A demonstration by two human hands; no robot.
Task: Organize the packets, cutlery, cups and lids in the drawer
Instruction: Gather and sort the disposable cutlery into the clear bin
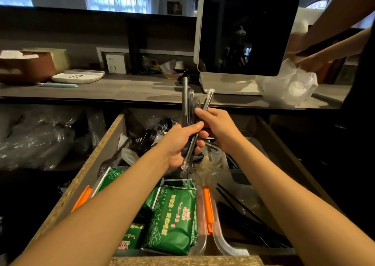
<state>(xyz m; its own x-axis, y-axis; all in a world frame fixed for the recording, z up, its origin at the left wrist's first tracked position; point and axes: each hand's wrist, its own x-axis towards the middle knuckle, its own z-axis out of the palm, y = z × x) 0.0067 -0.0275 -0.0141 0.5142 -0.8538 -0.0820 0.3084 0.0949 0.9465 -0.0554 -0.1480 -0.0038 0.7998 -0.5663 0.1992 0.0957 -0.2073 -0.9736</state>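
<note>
Drawer [113,135] pulled open below the counter [121,89], long axis running near to far, filling the middle of the view. Cutlery bundle [189,111] held above the drawer's far half, long axis close to upright, tips pointing up toward the counter edge, lower ends hanging over the drawer's middle.

Left hand [182,144] wrapped round the bundle's lower part, fingers curled, carrying the weight. Right hand [215,125] just right of and slightly above it, fingertips pinching a wrapped piece [209,98] that leans right out of the bundle. Both hands equally near the bundle; the right better placed to pull out or align single pieces, by judgement.

Containers, largest first:
- Near left: clear bin with orange clip [81,198], filled with green packets [172,219] lying flat and stacked.
- Near right: clear bin [223,243] with a second orange clip [208,209], holding black sticks [239,202], possibly chopsticks, lying near to far.
- Far left of the drawer: loose black lids [145,141], a black fork [110,161] and clear plastic items, unsorted.
- Far right: more dark cutlery, partly hidden behind the hands.

On the counter: a screen [247,32] on a white stand; right of it, a bag of clear cups [298,87] handled by another person's hand [310,62].

Likely destination for the bundle: the right bin, directly below and to the right of the hands.
</note>
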